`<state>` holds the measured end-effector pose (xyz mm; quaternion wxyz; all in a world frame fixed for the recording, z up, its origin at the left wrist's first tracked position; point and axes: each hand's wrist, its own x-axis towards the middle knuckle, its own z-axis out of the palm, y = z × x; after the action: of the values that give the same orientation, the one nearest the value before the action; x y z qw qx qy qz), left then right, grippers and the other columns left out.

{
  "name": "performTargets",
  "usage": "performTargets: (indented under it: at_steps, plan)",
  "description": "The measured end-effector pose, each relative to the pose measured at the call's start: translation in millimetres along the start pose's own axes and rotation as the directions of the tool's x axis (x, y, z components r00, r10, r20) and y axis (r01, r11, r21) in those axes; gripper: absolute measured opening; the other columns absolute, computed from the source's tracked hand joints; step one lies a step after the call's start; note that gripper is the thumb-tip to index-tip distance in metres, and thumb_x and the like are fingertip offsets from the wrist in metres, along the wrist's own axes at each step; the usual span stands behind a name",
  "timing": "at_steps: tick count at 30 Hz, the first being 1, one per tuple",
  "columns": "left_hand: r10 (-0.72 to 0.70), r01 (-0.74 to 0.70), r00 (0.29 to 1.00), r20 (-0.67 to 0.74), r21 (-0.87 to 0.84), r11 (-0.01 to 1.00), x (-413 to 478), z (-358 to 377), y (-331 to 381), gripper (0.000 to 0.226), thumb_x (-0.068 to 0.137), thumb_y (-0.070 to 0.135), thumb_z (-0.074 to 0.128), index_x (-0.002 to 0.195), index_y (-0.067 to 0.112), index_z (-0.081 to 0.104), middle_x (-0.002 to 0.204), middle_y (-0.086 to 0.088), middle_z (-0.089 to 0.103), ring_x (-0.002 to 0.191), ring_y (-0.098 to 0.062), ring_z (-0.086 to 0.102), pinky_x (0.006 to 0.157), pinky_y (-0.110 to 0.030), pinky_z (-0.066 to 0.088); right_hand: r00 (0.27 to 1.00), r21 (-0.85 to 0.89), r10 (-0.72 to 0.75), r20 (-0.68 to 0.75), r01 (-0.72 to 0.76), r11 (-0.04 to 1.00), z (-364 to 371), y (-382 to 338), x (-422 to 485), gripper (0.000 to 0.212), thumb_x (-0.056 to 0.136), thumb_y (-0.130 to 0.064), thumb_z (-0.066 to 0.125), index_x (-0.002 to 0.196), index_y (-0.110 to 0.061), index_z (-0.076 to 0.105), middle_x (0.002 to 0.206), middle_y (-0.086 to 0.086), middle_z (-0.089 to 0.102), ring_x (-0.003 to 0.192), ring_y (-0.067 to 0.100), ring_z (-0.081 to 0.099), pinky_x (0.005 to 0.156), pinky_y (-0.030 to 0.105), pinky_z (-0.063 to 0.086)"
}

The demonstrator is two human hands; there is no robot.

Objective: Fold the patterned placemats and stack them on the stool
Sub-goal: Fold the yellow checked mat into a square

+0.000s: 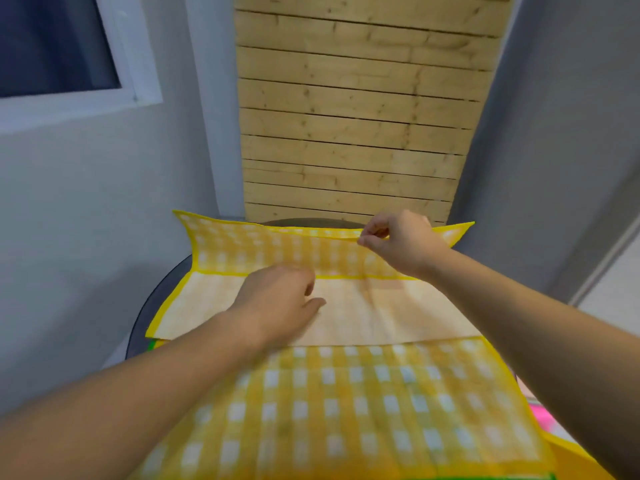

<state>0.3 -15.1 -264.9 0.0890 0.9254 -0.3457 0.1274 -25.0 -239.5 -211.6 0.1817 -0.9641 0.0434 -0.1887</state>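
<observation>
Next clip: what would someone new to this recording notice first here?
The yellow checked placemat fills the lower middle, spread over a dark round stool, with its plain side showing across the centre. The right hand pinches the mat's lifted far edge at upper right, while the blurred left hand lies on the plain centre. Behind them rises a panel of pale wooden slats.

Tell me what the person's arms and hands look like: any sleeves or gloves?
The left forearm and right forearm are bare, no sleeves in view. The left hand and right hand wear no gloves; no watch, bracelet or ring shows, though the picture is blurry.
</observation>
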Motion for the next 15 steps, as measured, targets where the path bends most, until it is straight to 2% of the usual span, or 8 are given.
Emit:
performTargets:
  at_steps: [3, 6, 8, 10, 12, 15]
  plan:
    - [0.076, -0.077, 0.997, -0.033, -0.042, 0.996, -29.1, -11.3, 8.7, 0.029, 0.089, 0.056, 0.061, 0.103, 0.032, 0.059, 0.109, 0.012, 0.059, 0.108, -0.015, 0.054, 0.08, -0.03, 0.039, 0.998, -0.048, -0.003, 0.061, 0.006, 0.999, -4.5, -4.2, -25.1, 0.012, 0.09, -0.04, 0.066, 0.079, -0.034, 0.066, 0.082, -0.017, 0.062, 0.097, 0.014, 0.062, 0.097, 0.04, 0.038]
    - [0.172, -0.186, 0.967, -0.186, -0.058, 0.981, -52.6, -14.7, 1.2, 0.045, 0.079, 0.054, 0.074, 0.113, 0.026, 0.065, 0.119, 0.005, 0.057, 0.115, -0.021, 0.053, 0.094, -0.037, 0.043, 0.993, -0.062, -0.025, 0.117, 0.032, 0.998, -4.1, -6.6, -56.5, 0.008, 0.089, -0.037, 0.067, 0.083, -0.034, 0.07, 0.088, -0.015, 0.058, 0.098, 0.015, 0.059, 0.091, 0.038, 0.041]
    - [0.18, -0.192, 0.961, -0.208, -0.035, 0.981, -62.2, -16.0, -4.1, 0.055, 0.08, 0.058, 0.069, 0.123, 0.024, 0.063, 0.135, 0.0, 0.054, 0.129, -0.024, 0.047, 0.106, -0.04, 0.038, 0.99, -0.02, -0.021, 0.142, 0.024, 1.0, -0.9, -6.2, -76.7, 0.006, 0.088, -0.035, 0.069, 0.085, -0.031, 0.073, 0.093, -0.013, 0.06, 0.096, 0.013, 0.057, 0.088, 0.037, 0.046]
    - [0.152, -0.157, 0.984, -0.09, -0.047, 0.987, -66.0, -15.2, -8.2, 0.067, 0.086, 0.064, 0.052, 0.141, 0.026, 0.052, 0.156, -0.001, 0.038, 0.147, -0.021, 0.027, 0.119, -0.036, 0.02, 0.983, 0.019, 0.004, 0.181, -0.008, 1.0, 4.0, -4.7, -92.7, 0.005, 0.088, -0.032, 0.071, 0.086, -0.029, 0.075, 0.098, -0.01, 0.064, 0.095, 0.011, 0.057, 0.088, 0.035, 0.048]
    - [0.118, -0.115, 0.99, 0.071, -0.05, 0.992, -65.5, -9.4, -14.5, 0.071, 0.094, 0.066, 0.037, 0.155, 0.031, 0.03, 0.167, 0.003, 0.014, 0.154, -0.015, 0.003, 0.123, -0.031, -0.001, 0.977, 0.049, 0.027, 0.212, -0.038, 0.998, 12.5, -0.7, -103.9, 0.004, 0.087, -0.028, 0.072, 0.084, -0.027, 0.075, 0.099, -0.008, 0.065, 0.095, 0.012, 0.06, 0.088, 0.032, 0.049]
    - [0.087, -0.084, 0.957, 0.277, -0.023, 0.996, -63.1, 2.5, -24.7, 0.068, 0.1, 0.063, 0.03, 0.159, 0.038, 0.009, 0.168, 0.006, -0.005, 0.153, -0.01, -0.013, 0.124, -0.034, -0.009, 0.967, 0.127, 0.101, 0.233, -0.133, 0.983, 26.3, 7.6, -114.1, 0.009, 0.085, -0.024, 0.075, 0.076, -0.025, 0.074, 0.099, -0.01, 0.064, 0.086, 0.015, 0.066, 0.078, 0.028, 0.053]
